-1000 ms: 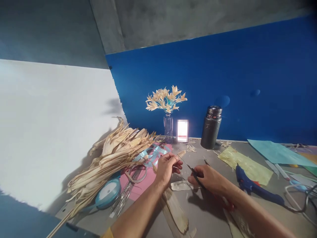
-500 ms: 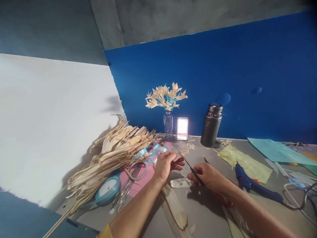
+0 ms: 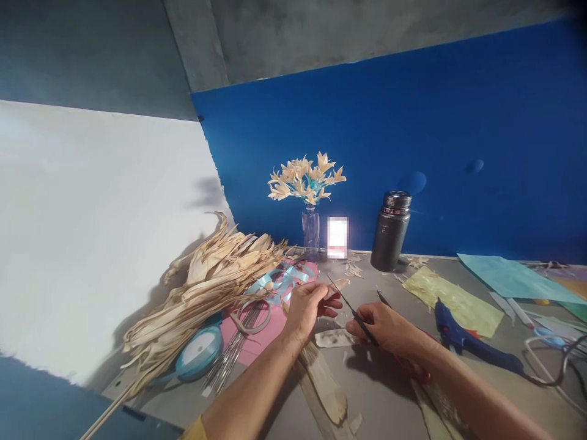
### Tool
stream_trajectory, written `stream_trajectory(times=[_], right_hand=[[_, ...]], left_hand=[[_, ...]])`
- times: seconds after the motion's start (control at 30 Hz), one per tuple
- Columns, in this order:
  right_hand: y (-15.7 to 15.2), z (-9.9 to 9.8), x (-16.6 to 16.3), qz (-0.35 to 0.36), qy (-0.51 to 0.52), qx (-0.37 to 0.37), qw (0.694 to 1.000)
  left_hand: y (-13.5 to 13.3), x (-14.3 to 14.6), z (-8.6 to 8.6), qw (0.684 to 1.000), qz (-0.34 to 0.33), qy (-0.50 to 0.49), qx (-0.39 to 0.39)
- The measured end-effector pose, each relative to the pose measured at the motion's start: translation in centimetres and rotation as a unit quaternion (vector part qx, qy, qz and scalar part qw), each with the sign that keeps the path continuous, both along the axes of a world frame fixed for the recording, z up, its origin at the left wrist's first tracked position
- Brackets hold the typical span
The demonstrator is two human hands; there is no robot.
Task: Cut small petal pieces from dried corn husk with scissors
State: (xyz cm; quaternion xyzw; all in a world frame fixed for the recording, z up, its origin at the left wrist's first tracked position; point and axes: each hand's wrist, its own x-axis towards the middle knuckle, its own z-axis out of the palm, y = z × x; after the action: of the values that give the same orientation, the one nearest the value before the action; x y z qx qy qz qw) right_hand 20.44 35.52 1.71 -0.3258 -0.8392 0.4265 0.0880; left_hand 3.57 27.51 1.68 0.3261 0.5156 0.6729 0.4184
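My left hand [image 3: 307, 308] pinches a small pale husk petal [image 3: 340, 284] between thumb and finger, its other fingers loosely curled. My right hand [image 3: 373, 324] is closed around what looks like a pair of scissors [image 3: 352, 311]. One thin dark blade slants up and left, its tip close to the petal; a second dark tip shows behind the knuckles, and red handle parts show under the wrist. Much of the scissors is hidden by the hand. Below the fingers lies a pale husk strip [image 3: 334, 338]. A longer dried husk [image 3: 323, 385] lies beneath my left forearm.
A heap of dried husks [image 3: 206, 281], a blue ribbon roll [image 3: 199, 351] and wires [image 3: 233, 348] lie left. Behind stand a vase [image 3: 310, 232] of husk flowers [image 3: 305, 177] and a dark flask [image 3: 391, 232]. A blue glue gun [image 3: 472, 348] and coloured sheets [image 3: 518, 278] lie right.
Both hands hold nearly the same pose, with the petal and scissors almost unmoved. The whole view has shifted very slightly.
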Motion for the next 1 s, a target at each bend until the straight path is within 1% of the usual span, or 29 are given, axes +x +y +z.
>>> stream_trajectory(times=[0.13,0.23,0.37,0.47,0.53,0.63,0.73,0.87,0.93,1.0], right_hand=[[0.0,0.0,0.0,0.007,-0.003,0.007,1.000],[0.0,0.0,0.0,-0.003,-0.001,0.000,1.000],[0.1,-0.2,0.1,-0.014,0.009,-0.019,1.000],[0.3,-0.4,0.0,-0.018,0.010,-0.026,0.999],[0.3,-0.4,0.0,-0.018,0.010,-0.023,1.000],[0.3,-0.3,0.2,-0.018,0.004,-0.020,1.000],[0.4,-0.2,0.5,-0.010,-0.005,-0.029,1.000],[0.9,-0.4,0.8,0.002,-0.001,-0.007,1.000],[1.2,-0.3,0.7,-0.012,0.013,-0.002,1.000],[1.2,-0.2,0.5,-0.034,0.038,-0.014,0.999]], left_hand=[[-0.1,0.1,0.0,1.000,0.008,0.007,-0.017],[0.0,0.0,0.0,1.000,0.007,0.006,-0.023],[0.2,-0.3,-0.3,0.999,0.000,-0.041,-0.022],[0.3,-0.5,-0.4,0.997,0.009,-0.070,-0.031],[0.2,-0.5,-0.3,0.998,0.011,-0.048,-0.028],[0.0,-0.4,-0.1,0.999,0.011,0.022,-0.022],[0.1,-0.4,-0.2,0.997,0.032,0.059,-0.035],[0.5,-0.7,-0.8,0.997,0.039,0.055,-0.046],[0.6,-0.7,-1.0,0.998,0.028,0.041,-0.045],[0.7,-0.6,-1.0,0.999,0.013,0.004,-0.041]])
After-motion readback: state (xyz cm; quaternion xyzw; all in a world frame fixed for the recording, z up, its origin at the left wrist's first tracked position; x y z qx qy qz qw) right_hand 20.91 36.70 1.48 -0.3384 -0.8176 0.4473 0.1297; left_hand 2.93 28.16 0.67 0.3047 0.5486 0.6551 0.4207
